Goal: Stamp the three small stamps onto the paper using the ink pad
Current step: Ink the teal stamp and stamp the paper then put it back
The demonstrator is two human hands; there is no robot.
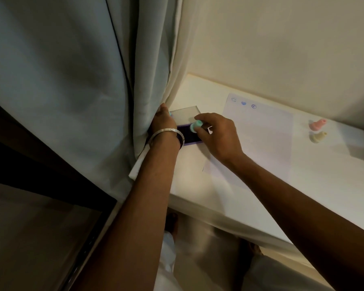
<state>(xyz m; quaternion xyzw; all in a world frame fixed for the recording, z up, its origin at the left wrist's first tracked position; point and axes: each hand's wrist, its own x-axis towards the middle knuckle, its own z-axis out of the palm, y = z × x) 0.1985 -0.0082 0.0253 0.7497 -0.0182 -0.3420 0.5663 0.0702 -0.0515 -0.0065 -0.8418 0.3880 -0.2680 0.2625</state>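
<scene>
Clearly, the teal stamp (196, 125) is pinched in the grip of the right hand (216, 135), with thumb and fingertips closed round its short body, and it is held just over the far edge of the ink pad (190, 136), which lies open on the white desk (198, 185) with its clear lid (185, 114) tilted up behind it. Whether the stamp face touches the dark ink cannot be told. The left hand (163, 120), with a metal bangle (166, 133) on the wrist, is laid at the left side of the ink pad; its fingers are hidden, so the state of its grip cannot be told. The stamp is judged to be light, hard plastic, a little slippery, and best taken at the narrow waist, so that the face stays flat. To the right of the ink pad the paper (259, 139) is spread, thin and likely to slide; three blue marks (243, 103) are already seen along its far edge. Well to the right of the ink pad, beyond the paper, the pink stamp (317, 124) and the cream stamp (318, 137) are lying on their sides. Left of the ink pad the curtain (93, 80) hangs very close, touching the left hand, so little room is left there; open room is found to the right, over the paper. The near edge of the desk is well apart from the ink pad.
</scene>
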